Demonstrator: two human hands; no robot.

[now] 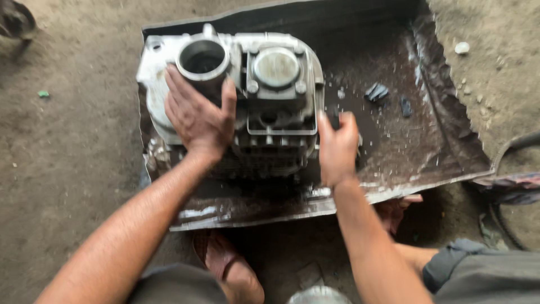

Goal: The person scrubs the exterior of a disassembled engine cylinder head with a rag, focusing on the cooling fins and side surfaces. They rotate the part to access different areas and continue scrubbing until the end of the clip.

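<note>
My left hand (197, 115) lies flat, fingers spread, on the engine block (264, 107) in the oily metal tray (427, 141) — my right hand (337, 147), loosely curled and holding nothing, touches its right edge, long axis running away from me.

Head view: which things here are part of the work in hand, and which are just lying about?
In hand:
- engine block, left hand flat on it, right hand at its side
- metal tray under it

Lying about:
- dark bits on the tray
- white pebble on the dirt
- green scrap
</note>
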